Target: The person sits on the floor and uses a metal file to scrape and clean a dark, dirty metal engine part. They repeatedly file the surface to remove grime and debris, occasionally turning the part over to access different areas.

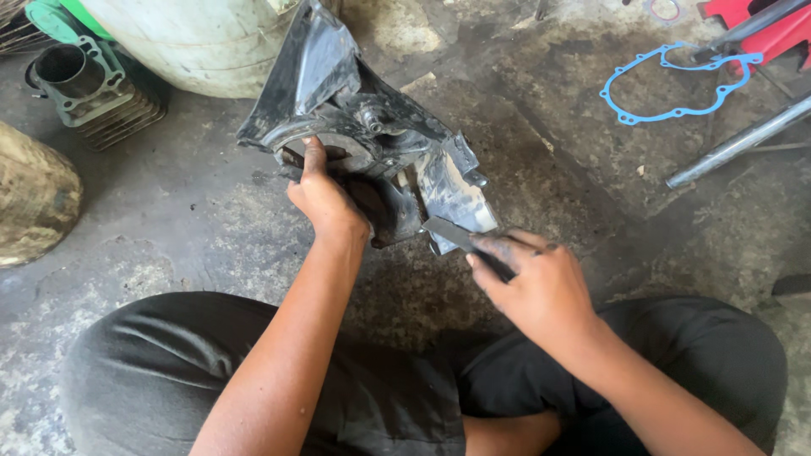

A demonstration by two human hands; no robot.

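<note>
the left hand (325,198) is clenched on the lower rim of a grimy black engine casing (363,143), fingers hidden behind the metal and the thumb pressed flat beside its round opening; the casing stands tilted on the stained concrete floor (211,236), propped up between the 2 hands, its tall end leaning toward a pale drum (194,42); the right hand (541,283) grasps a flat dark blade (456,236), pinched between thumb and blackened fingers, and the blade's tip touches the casing's lower right edge, where bare grey metal shows; both forearms reach forward over the person's crossed legs in black trousers (169,371), which fill the bottom of the view; nothing lies between the hands and the casing; farther out, to the left, 1 finned cylinder block (89,84) sits on the floor just beside the drum, with a green piece (55,17) behind it, and 1 brownish rounded object (34,194) lies at the left edge, what it is i cannot tell; to the upper right, well apart from the hands, 1 blue gasket (676,80) lies flat on the floor; beside it are 2 grey metal rods, the lower rod (735,143) lying aslant and the upper one crossing a red part (760,25) in the corner.
</note>
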